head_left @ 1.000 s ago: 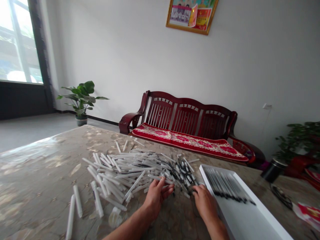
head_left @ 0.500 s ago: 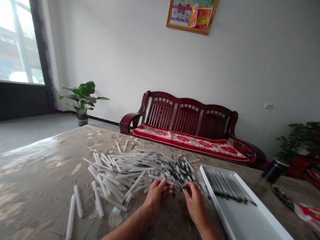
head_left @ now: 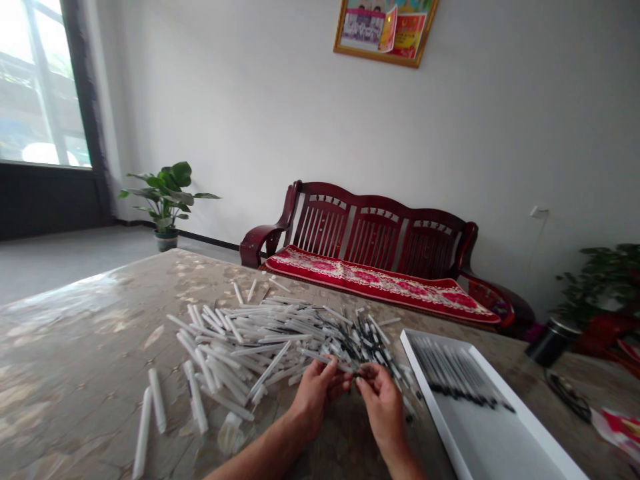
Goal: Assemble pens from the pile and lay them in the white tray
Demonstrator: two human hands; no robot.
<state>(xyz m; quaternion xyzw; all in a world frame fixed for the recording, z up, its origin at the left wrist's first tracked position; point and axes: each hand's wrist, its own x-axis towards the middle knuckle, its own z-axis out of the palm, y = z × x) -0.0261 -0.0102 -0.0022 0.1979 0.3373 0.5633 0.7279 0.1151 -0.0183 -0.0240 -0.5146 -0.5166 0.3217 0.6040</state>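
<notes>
My left hand (head_left: 313,393) is closed around a whitish pen barrel (head_left: 344,367), which points toward my other hand. At the barrel's right end, my right hand (head_left: 383,403) pinches a small dark piece, mostly hidden by the fingers; whether it is joined to the barrel I cannot tell. Just beyond both hands lies a heap of white pen barrels (head_left: 220,367), with black-and-clear pen parts (head_left: 367,340) on its right side. To the right, a shallow white box (head_left: 485,443) holds a row of clear pens with black ends (head_left: 450,367).
The patterned table (head_left: 75,373) carries a few loose barrels (head_left: 157,400) at left. A black canister (head_left: 553,340) and a dark cable (head_left: 567,395) sit beyond the box. Behind the table stands a wooden bench (head_left: 375,233) with a red cover, and a potted plant (head_left: 167,200).
My right hand has moved left and up, bringing the small dark piece to the end of the barrel. My left hand has stayed nearly in place.
</notes>
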